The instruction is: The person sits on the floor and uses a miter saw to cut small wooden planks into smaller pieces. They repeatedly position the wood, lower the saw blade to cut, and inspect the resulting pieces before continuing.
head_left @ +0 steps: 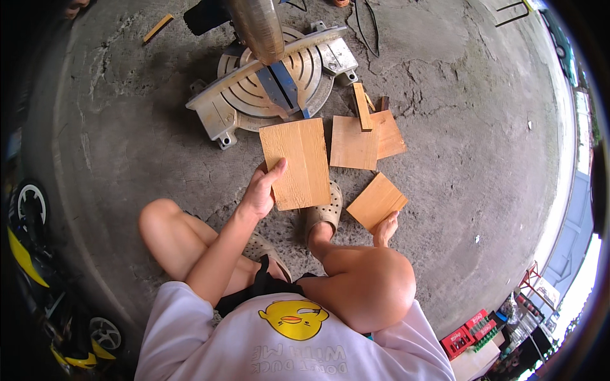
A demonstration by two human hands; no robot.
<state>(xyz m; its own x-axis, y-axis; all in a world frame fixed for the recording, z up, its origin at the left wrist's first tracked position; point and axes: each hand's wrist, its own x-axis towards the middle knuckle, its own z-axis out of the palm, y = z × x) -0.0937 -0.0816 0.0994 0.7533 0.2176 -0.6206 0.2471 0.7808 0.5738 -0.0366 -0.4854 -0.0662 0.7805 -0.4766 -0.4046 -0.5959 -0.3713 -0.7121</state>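
My left hand (264,187) grips a rectangular wooden board (298,165) by its left edge, thumb on its face, in front of the miter saw. My right hand (387,230) is closed on a smaller square board (377,200) at its lower right edge, beside my right knee. Two more boards (352,146) (391,140) lie overlapping on the concrete right of the saw base (219,114), with a short wood strip (362,105) on top.
A loose wood strip (158,29) and cables (366,28) lie on the concrete floor (470,178). Yellow-black wheeled vehicles (25,254) stand at the left edge. Red crates (469,330) and clutter are at the lower right. My sandalled feet (324,209) are below the held boards.
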